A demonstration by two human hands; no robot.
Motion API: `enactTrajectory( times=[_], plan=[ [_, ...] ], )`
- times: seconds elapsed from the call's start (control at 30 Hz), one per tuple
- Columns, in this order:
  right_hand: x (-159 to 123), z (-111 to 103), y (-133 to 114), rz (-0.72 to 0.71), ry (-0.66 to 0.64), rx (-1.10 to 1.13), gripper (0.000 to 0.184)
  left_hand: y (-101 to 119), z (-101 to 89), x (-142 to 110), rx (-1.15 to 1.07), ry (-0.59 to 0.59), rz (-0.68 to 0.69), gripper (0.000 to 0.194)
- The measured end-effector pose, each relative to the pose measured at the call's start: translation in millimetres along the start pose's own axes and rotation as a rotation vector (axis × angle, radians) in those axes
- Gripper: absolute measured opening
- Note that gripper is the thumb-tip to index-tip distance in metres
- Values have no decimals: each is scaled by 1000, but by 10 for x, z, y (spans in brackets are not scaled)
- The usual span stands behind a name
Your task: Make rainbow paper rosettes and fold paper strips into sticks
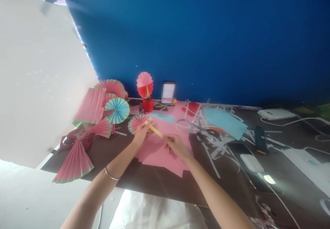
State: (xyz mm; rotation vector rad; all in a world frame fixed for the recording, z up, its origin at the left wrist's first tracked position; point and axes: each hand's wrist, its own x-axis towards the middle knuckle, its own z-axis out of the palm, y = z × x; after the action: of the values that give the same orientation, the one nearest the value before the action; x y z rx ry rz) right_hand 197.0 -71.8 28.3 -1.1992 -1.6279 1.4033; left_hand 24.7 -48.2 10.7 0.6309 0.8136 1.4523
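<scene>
Head view: fingers of the left hand (140, 134) and right hand (177, 146) pinch closed on a yellow strip (156, 130), above pink paper (160, 157) (a pleated rosette (134, 122) sits by the left). Light, even tension should keep the strip straight without tearing it.

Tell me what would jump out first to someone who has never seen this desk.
Most likely the tall blue wall behind the desk, with a pink and red pleated paper flower standing against it in a red holder. Next come the pleated pink fans heaped at the desk's left end, a light-blue one among them. In the middle, both hands hold a yellow strip above pink sheets.
</scene>
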Motion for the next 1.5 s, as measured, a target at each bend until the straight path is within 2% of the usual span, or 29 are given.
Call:
enactTrajectory(
  times=[0.2, 0.3, 0.43, 0.67, 0.87, 1.0, 1.17, 1.27, 1.37, 1.5],
  plan=[
    [1, -67, -77, -24, -19, 26, 35, 23, -20, 20, -23, 33, 17, 32],
    [16, -91, -57, -43, 41, -4, 31, 43, 2, 5, -43, 64, 21, 34],
    [23, -92, -6, -60, 100, -56, 28, 24, 44, -38, 17, 21, -30, 43],
    [8, -118, -86, 8, 3, 27, 29, -24, -22, 26, 154, -11, -20, 37],
    [58, -175, 3, -1, 76, 4, 30, -22, 9, 7, 113, -33, 0, 35],
    [49, -177, 3, -23, 63, -37, 31, -71, 31, -30, 195, -86, -30, 35],
    [52, -136, -15, 13, 49, -13, 23, -116, -35, 12, 239, -42, -24, 38],
    [60, -132, 7, -53, 120, -122, 15, -105, -65, 35, 246, -32, 2, 36],
    [50, -139, 35, -168, 201, -259, 18, -72, -71, 39, 228, -8, 19, 35],
    [18, -134, 44, -230, 159, -181, 23, -42, -55, 19, 242, 27, 45, 35]
  ],
)
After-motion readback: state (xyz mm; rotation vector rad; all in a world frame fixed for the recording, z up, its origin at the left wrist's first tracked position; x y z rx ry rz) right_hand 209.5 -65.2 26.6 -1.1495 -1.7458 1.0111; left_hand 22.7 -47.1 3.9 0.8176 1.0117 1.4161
